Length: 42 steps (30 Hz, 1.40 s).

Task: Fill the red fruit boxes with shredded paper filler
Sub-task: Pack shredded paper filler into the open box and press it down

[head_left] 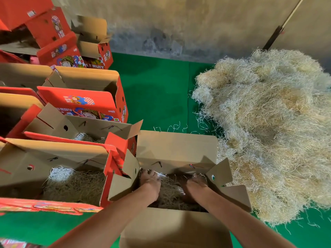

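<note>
Right now both my hands are down inside the open box (176, 153) straight in front of me, pressing on the shredded paper (170, 194) that lies in its bottom. My left hand (150, 183) sits at the left end, my right hand (196, 183) at the right end, both palm-down on the filler; the fingers are half buried and in shadow, so I cannot tell whether either grip is spread flat or curled round a tuft.

I judge the paper to be very light, soft and springy. It tangles, sheds loose strands, and should puff back up when I let go, so I would take it in big loose armfuls from the top of the pile (268, 122) just to the right of my right hand, then pat it down.

To the left of my left hand stand two filled boxes (75, 183) with paper already inside. Farther off, a red printed box (78, 102) shows cartoon faces; another behind it reads "FRUIT", partly cut off.
</note>
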{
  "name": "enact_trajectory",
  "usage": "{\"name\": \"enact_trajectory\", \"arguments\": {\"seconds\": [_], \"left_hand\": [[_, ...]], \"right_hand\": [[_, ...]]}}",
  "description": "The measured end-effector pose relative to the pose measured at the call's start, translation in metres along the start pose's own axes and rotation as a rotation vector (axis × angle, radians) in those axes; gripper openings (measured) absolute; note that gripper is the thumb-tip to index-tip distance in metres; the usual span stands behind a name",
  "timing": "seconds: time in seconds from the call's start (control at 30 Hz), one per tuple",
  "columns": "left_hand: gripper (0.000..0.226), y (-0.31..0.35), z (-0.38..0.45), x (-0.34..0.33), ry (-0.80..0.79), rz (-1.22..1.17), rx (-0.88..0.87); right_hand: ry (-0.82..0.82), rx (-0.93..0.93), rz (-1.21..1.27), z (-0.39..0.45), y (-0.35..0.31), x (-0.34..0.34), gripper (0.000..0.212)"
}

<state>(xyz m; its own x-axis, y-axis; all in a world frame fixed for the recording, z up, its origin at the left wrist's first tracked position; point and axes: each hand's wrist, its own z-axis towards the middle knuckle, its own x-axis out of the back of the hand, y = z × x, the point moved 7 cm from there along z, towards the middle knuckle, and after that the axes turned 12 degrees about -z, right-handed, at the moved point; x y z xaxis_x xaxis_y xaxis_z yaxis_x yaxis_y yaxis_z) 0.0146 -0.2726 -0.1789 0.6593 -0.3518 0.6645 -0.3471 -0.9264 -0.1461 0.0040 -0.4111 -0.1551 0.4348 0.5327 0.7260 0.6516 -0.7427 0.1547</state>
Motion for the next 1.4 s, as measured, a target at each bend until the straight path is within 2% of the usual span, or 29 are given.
{"name": "enact_trajectory", "arguments": {"seconds": [0.07,0.13,0.23,0.3,0.37,0.4,0.47,0.5,0.57,0.63,0.73,0.83,0.9,0.93,1.0,1.07,1.13,1.3,1.4], "left_hand": [[0.064,-0.003,-0.006,0.002,-0.006,-0.083,-0.01],[0.064,-0.005,-0.012,0.014,0.098,-0.246,-0.067],[0.061,-0.009,-0.022,0.03,0.282,-0.413,-0.169],[0.055,-0.006,-0.025,0.029,0.261,-0.398,-0.179],[0.04,-0.002,-0.021,0.019,0.136,-0.402,-0.144],[0.033,0.0,-0.02,0.01,0.017,-0.407,-0.128],[0.033,0.005,-0.023,-0.01,-0.247,-0.431,-0.097],[0.036,0.005,-0.024,-0.014,-0.334,-0.455,-0.089],[0.041,0.002,-0.026,-0.019,-0.405,-0.507,-0.049],[0.04,0.0,-0.026,-0.013,-0.351,-0.545,-0.021],[0.047,0.005,-0.031,-0.007,-0.261,-0.475,-0.128],[0.035,-0.003,-0.032,0.011,-0.046,-0.517,-0.146],[0.029,-0.009,-0.033,0.029,0.115,-0.472,-0.117],[0.031,-0.008,-0.032,0.033,0.143,-0.443,-0.097],[0.036,0.0,-0.029,0.031,0.052,-0.388,-0.071],[0.036,0.008,-0.028,0.02,-0.127,-0.364,-0.066],[0.036,0.01,-0.027,0.014,-0.226,-0.377,-0.091],[0.045,-0.001,-0.028,0.018,-0.134,-0.677,-0.123],[0.045,-0.02,-0.028,0.035,0.085,-0.798,-0.086]], "right_hand": [[-0.018,-0.034,-0.174,-0.003,0.001,0.005,0.042],[0.071,-0.042,-0.204,-0.005,0.002,0.019,0.051],[0.233,-0.048,-0.249,-0.011,0.001,0.037,0.041],[0.208,-0.068,-0.325,-0.013,-0.002,0.032,0.034],[0.032,-0.112,-0.282,-0.008,0.002,0.019,0.033],[-0.075,-0.127,-0.243,-0.005,0.004,0.008,0.035],[-0.279,-0.085,-0.123,-0.002,0.002,-0.01,0.037],[-0.334,-0.051,-0.067,-0.004,0.0,-0.011,0.038],[-0.318,0.01,0.016,-0.003,-0.005,-0.012,0.045],[-0.277,-0.011,0.092,-0.006,-0.004,-0.008,0.05],[-0.273,-0.049,0.245,-0.006,-0.003,-0.008,0.039],[-0.081,-0.086,0.116,-0.007,0.008,0.015,0.032],[-0.052,-0.203,0.001,-0.009,0.02,0.024,0.034],[-0.064,-0.224,-0.075,-0.01,0.021,0.027,0.036],[-0.135,-0.225,-0.071,-0.005,0.016,0.027,0.04],[-0.249,-0.17,0.067,0.002,0.007,0.01,0.043],[-0.29,-0.14,0.207,0.007,-0.001,-0.004,0.051],[-0.145,-0.245,0.401,0.0,0.018,0.011,0.063],[0.069,-0.295,0.345,-0.009,0.039,0.04,0.036]]}}
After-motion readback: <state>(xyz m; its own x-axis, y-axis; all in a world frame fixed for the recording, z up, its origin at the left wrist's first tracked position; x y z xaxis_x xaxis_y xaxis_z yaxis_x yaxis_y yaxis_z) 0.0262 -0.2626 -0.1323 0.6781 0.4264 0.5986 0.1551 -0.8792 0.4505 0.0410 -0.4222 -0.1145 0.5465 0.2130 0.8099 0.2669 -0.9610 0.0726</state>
